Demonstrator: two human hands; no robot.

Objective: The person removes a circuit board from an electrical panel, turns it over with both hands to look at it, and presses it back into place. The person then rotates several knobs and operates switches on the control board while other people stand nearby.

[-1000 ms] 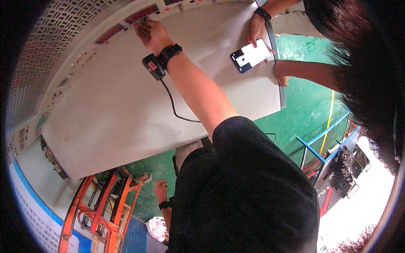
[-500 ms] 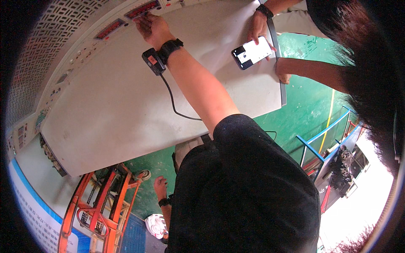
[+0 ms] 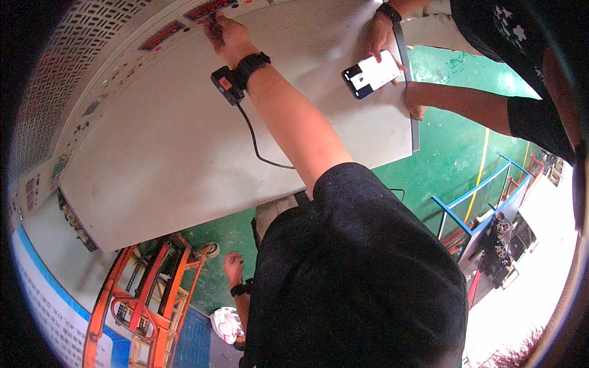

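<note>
My right hand (image 3: 230,38), with a black wrist strap (image 3: 253,62) and a small black box (image 3: 228,86) on a cable, is at the instrument panel (image 3: 126,64) at the top left. Its fingers are curled just below a red digital display (image 3: 210,9); what the fingertips grip, if anything, is hidden. A second red display (image 3: 163,36) lies to its left. My left hand (image 3: 233,268) hangs low beside my body, away from the bench, its fingers loosely bent and nothing seen in them. It also wears a black strap.
At the right edge of the pale bench top (image 3: 178,147), another person's hand (image 3: 381,37) holds a smartphone (image 3: 371,75); that person's other hand (image 3: 415,104) rests by the edge. An orange metal frame (image 3: 156,294) stands lower left, a blue frame (image 3: 472,196) on the green floor at right.
The view has shifted slightly. My right hand stays at the panel, its fingers a little more bent. The other person's head has moved back, showing more of their sleeve.
</note>
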